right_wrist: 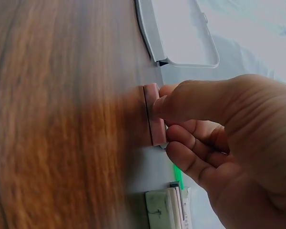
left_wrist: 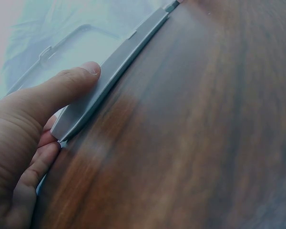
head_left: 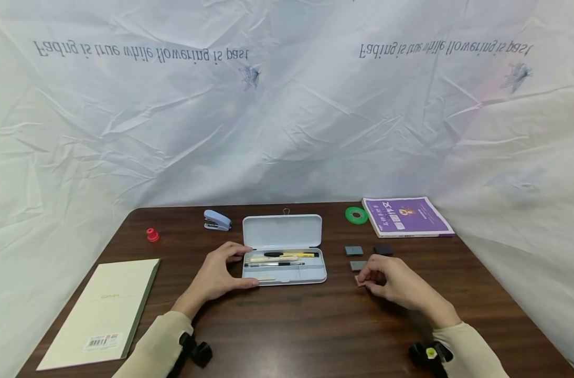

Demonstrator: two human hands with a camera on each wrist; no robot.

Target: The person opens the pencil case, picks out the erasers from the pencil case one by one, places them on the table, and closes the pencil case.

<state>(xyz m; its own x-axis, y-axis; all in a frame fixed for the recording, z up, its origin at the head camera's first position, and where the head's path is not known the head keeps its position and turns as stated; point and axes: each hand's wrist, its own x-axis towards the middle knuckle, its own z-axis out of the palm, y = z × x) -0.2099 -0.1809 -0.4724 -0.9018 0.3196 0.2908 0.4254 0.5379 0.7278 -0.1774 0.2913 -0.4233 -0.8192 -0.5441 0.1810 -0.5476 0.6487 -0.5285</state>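
A white pencil case (head_left: 282,232) lies with its lid raised in the head view. Several pens (head_left: 291,254) lie in its back compartment, and a thin cream strip (head_left: 266,279) is in the front one. My left hand (head_left: 219,270) grips the case's left end, thumb along the front edge and fingers toward the back; the left wrist view shows the thumb on the tray wall (left_wrist: 119,59). To the right of the case, my right hand (head_left: 394,279) pinches a small pink block (right_wrist: 156,133) between thumb and fingers, low over the table.
Close beyond the right hand are two grey blocks (head_left: 353,251) and a black one (head_left: 383,250). Behind them lie a green tape roll (head_left: 352,216) and a purple book (head_left: 410,216). Leftward are a blue stapler (head_left: 217,220), a red knobbed piece (head_left: 152,235) and a cream notebook (head_left: 100,312).
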